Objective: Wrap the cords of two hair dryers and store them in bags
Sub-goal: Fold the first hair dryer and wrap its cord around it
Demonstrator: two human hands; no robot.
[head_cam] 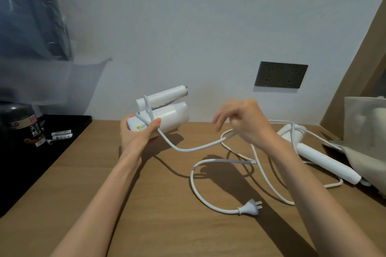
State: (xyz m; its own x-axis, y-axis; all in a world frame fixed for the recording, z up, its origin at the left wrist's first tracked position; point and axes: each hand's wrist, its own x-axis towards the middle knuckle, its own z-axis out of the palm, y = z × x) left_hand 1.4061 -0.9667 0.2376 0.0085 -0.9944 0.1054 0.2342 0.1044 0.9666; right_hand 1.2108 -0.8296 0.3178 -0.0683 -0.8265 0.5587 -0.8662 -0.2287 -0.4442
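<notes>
Gripping the rear end of a white plastic hair dryer with a folded handle (167, 113), the left hand (137, 134) holds it lifted above the brown wooden tabletop (146, 204). The thumb and fingers are curled round its body beside a small yellow warning label. A turn of the thick white power cord (198, 148) crosses the hinge, passes under the left fingers and sags over to the right hand (246, 125). That hand's curled fingers, somewhat blurred, grasp the cord just above the table.

Past the right hand the cord lies in loose loops on the wood and ends in a white plug with metal pins (249, 209), which rests between the two forearms.

To the right, a second white hair dryer with a straight handle (328, 161) lies flat on the table with a cord draped over its head. Its handle end is just beside a beige cloth bag (363, 127) at the table's right edge.

On the pale wall behind is a dark grey double socket plate (281, 77). At the left, a black tray (69, 125) carries a dark labelled jar (23, 127) and small white sachets (61, 134).
</notes>
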